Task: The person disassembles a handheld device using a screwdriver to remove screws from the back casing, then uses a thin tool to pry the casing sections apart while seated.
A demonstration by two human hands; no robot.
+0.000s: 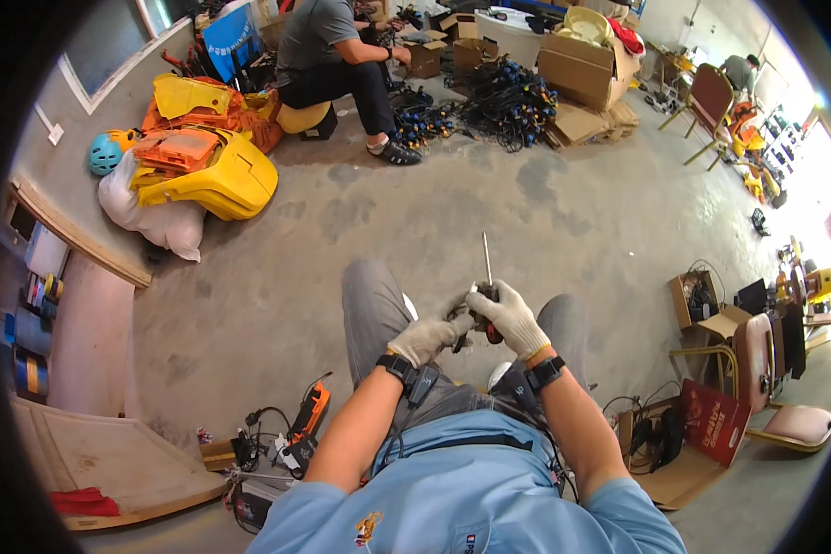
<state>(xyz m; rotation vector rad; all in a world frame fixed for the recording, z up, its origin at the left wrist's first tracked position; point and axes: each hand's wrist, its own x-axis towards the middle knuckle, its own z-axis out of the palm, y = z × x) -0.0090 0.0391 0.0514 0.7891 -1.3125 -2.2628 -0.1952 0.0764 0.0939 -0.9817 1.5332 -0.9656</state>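
Both my hands wear pale knitted work gloves and meet above my lap, between my knees. My right hand (512, 319) is closed round a screwdriver (487, 257). Its thin metal shaft points away from me, and part of a red and black handle shows below the fingers. Close beside it, my left hand (425, 340) has its fingers closed on a small dark part (460, 340), with a bit hanging below the fingertips. The gloves hide most of this part, so its kind cannot be made out.
Cables and an orange-and-black tool (310, 412) lie on the floor at my left. An open cardboard box (679, 471) and a chair (794, 427) stand at my right. Ahead are yellow plastic shells (235, 180), a seated person (332, 65) and a heap of cables (508, 102).
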